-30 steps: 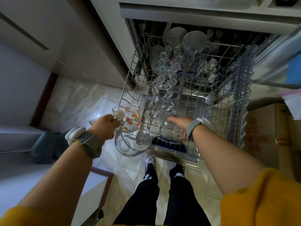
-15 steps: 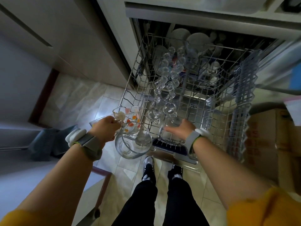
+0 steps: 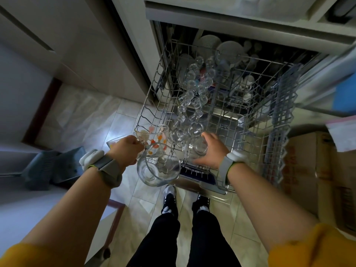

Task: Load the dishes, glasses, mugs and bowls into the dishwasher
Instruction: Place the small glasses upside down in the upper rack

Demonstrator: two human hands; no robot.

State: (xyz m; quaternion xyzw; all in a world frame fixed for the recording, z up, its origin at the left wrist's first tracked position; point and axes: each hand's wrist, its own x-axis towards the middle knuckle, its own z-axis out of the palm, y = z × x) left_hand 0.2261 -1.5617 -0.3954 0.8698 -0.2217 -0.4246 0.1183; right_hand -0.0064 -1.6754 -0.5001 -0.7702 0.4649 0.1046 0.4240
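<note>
My right hand (image 3: 211, 149) curls its fingers round a clear glass (image 3: 200, 148) at the near end of the upper rack (image 3: 154, 97). My left hand (image 3: 126, 149) grips handles of a dotted mug (image 3: 154, 135) and a clear mug (image 3: 158, 167), just left of the rack.

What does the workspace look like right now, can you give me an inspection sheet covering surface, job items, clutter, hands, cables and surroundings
Surface: pulled-out upper rack, wire, with two rows of clear glasses down its middle.
Job's things: two glass mugs with coloured spots and a plain glass mug, all outside the rack's near left corner; white plates in the dark lower rack behind.
Clutter: nothing seen.
Hands: left hand grips the mug handles; right hand curls round a clear glass at the rack's near end.
Cables: nothing seen.
Surroundings: tiled floor, cardboard box on the right, grey dustpan on the left.
</note>
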